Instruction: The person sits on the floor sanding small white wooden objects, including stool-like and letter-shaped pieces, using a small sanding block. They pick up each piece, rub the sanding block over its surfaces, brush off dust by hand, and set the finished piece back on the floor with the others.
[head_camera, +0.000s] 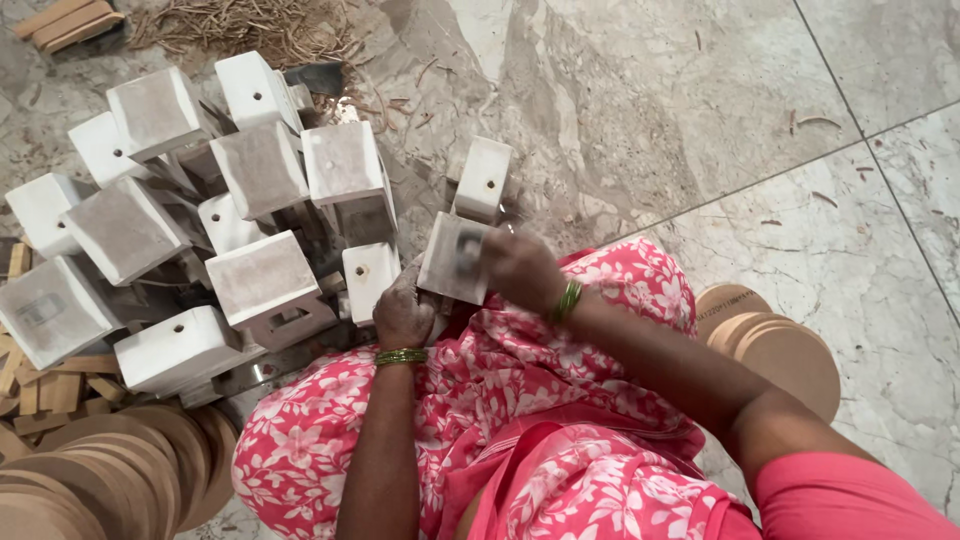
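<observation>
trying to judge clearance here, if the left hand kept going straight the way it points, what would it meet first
The left hand points up the picture, gripping the white block. Straight on, it would likely first meet the small white block with a hole just beyond its fingers, though depth is unclear.

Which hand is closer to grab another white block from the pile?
Probably the left hand: it sits beside the pile of white blocks. The right hand rests on the held block, farther away.

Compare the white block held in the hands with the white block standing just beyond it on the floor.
The held block is gripped by the left hand and right hand, showing a grey, smudged broad face. The standing block rests untouched on the marble floor, showing a cleaner white face with a small hole. Both are white, boxy pieces.
</observation>
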